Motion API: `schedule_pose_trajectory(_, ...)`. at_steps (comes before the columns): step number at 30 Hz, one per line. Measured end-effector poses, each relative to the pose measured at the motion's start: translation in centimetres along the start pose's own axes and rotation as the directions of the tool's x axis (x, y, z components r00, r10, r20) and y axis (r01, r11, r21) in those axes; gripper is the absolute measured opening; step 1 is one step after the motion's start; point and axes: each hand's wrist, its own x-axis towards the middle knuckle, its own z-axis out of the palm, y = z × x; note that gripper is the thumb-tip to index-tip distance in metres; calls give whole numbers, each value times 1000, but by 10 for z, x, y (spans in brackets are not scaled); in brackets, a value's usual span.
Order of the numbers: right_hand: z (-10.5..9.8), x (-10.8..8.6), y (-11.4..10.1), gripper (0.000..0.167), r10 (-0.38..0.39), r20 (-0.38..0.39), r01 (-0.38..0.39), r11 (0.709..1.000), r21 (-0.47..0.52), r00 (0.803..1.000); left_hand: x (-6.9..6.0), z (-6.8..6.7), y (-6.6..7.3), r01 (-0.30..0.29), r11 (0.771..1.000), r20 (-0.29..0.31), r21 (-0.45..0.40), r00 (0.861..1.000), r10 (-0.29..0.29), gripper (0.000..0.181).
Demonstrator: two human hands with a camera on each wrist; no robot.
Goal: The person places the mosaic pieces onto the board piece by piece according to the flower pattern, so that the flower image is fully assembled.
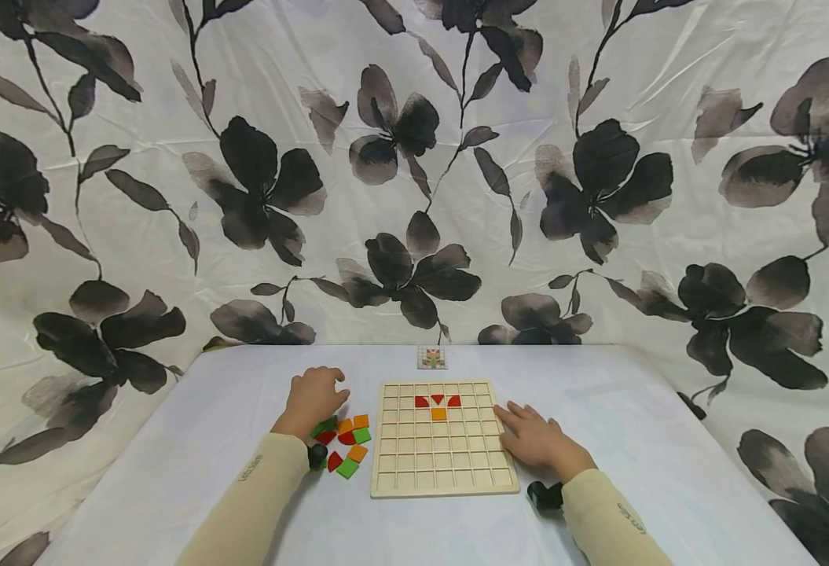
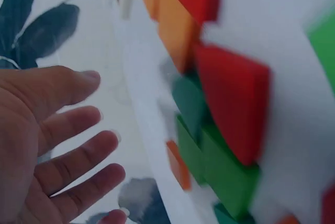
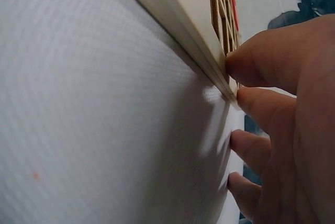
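Observation:
A wooden grid board [image 1: 445, 460] lies on the table. Near its top sit several pieces: red ones, one of them a red triangle [image 1: 438, 399], and an orange square [image 1: 438, 414] below that. The left hand [image 1: 315, 397], also seen in the left wrist view [image 2: 63, 135], hovers beside the loose pieces with fingers apart and nothing in them. In the head view, the right hand [image 1: 537, 440] rests at the board's right edge. The right wrist view shows its thumb and a finger of that hand [image 3: 282, 103] touching the board's edge [image 3: 183, 20].
Loose red, orange and green pieces, among them a green one [image 1: 347, 468] and a red one [image 2: 235, 98], lie left of the board. A small patterned card [image 1: 432, 358] is behind the board. A floral cloth [image 1: 414, 196] hangs behind the table [image 1: 244, 409].

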Motion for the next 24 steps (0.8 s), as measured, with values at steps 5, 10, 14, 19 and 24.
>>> schedule_pose_trajectory(5, -1, 1, 1, 55, 4, 6, -5, 1000, 3, 1000, 0, 1, -17, 76, 997, 66, 2, 995, -76, 37)
schedule_pose_trajectory(10, 0, 2, 1, 55, 7, 11, -7, 1000, 8, 1000, 1, 3, -29, 111, 994, 99, 5, 989, -111, 33)
schedule_pose_trajectory(14, 0, 2, 1, 55, 6, 4, -6, 1000, 1, 1000, -1, 2, -32, 137, 990, 110, 14, 984, -138, 29)
schedule_pose_trajectory(19, -2, 0, -1, 54, 7, 4, -7, 1000, 12, 1000, -2, 1, -33, 159, 987, 137, 8, 978, -159, 29)
schedule_pose_trajectory(24, -2, -1, -1, 54, 4, -4, -4, 1000, 9, 1000, 4, 6, -38, 172, 985, 155, -15, 974, -168, 29)
